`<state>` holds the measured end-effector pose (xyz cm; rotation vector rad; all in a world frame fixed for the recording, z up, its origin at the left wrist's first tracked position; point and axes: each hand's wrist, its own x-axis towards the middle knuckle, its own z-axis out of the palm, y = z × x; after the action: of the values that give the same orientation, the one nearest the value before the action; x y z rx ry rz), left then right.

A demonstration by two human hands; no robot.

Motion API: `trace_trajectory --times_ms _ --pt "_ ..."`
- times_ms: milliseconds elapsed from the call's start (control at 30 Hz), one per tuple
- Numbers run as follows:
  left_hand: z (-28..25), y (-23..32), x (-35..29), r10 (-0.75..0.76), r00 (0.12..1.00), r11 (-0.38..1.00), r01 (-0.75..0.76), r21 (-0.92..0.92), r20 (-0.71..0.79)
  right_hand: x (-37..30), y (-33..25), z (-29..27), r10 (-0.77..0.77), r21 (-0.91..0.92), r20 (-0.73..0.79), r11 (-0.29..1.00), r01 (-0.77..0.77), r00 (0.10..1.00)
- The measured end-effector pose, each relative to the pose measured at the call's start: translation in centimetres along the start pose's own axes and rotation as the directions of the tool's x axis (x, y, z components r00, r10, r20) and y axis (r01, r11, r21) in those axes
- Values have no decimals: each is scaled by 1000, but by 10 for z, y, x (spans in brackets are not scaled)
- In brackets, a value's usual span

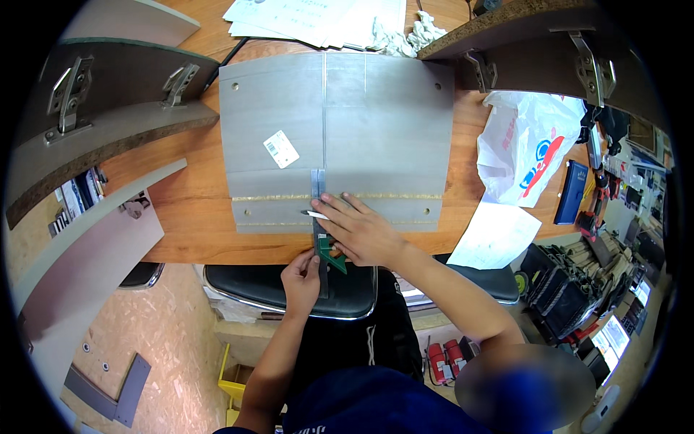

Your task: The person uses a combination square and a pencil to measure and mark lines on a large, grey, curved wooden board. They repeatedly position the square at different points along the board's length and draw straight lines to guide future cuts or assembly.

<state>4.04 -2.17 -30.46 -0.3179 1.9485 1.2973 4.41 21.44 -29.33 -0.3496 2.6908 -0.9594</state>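
A grey panel [278,112] lies flat on the wooden table, with a white label [281,149], round holes near its corners and two grooves across its near part. A combination square with a green head [329,254] sits at the panel's near edge, its steel blade running up over the panel. My left hand [300,281] pinches the square just below that edge. My right hand [365,233] rests over the panel and blade, a white pen [316,214] between its fingers with the dark tip pointing left. Its thumb side is by the green head, partly hidden.
Upright cabinet panels with metal hinges [71,101] stand left and right. A white plastic bag [524,145], a paper sheet [495,235] and a blue case [572,192] lie to the right. Papers [318,22] and crumpled white gloves [408,36] are behind. A black stool [253,289] stands below.
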Motion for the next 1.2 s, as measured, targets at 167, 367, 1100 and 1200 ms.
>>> trace_trajectory --times_ms 167,367,1100,1200 --pt "-1 7 1 -28 1000 999 27 17 10 0 3 0 -3 -3 -5 1000 3 1000" --pt "-3 3 1 -30 1000 999 30 22 9 2 2 -3 12 18 -17 1000 -12 1000" --pt "0 4 1 -6 1000 1000 6 17 12 3 1 3 37 50 -39 998 -35 999" --pt "0 4 0 -4 1000 1000 4 28 5 2 1 4 36 54 -60 998 -32 998"
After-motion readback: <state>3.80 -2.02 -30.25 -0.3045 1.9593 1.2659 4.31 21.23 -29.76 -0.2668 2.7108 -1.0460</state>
